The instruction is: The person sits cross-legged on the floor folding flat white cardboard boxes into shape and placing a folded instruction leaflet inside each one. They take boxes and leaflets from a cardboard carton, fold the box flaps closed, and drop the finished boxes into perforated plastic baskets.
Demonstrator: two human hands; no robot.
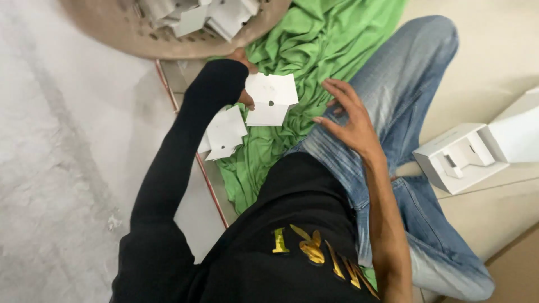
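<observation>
We see our left hand [242, 78], in a black long sleeve, at the upper middle of the view, grip pinched shut on a white folded cardboard piece with a small round hole [271, 99]. That piece hangs above the crumpled green cloth [314, 50] spread over our lap and the floor. Just below the left forearm lies a second white folded cardboard piece [225, 133], resting on the cloth's left edge, apart from the held one.

Our right hand [349, 120], bare forearm, hovers over the blue denim jeans [404, 84] at the knee, fingers spread wide, holding nothing, near the held piece but not touching it.

At top, a beige perforated plastic basket [129, 33] holds more white cardboard pieces [216, 15]. At right, an open white cardboard box with a moulded insert [463, 157] sits on the pale floor [494, 56], well apart from both hands. Left side is grey concrete floor [62, 151].
</observation>
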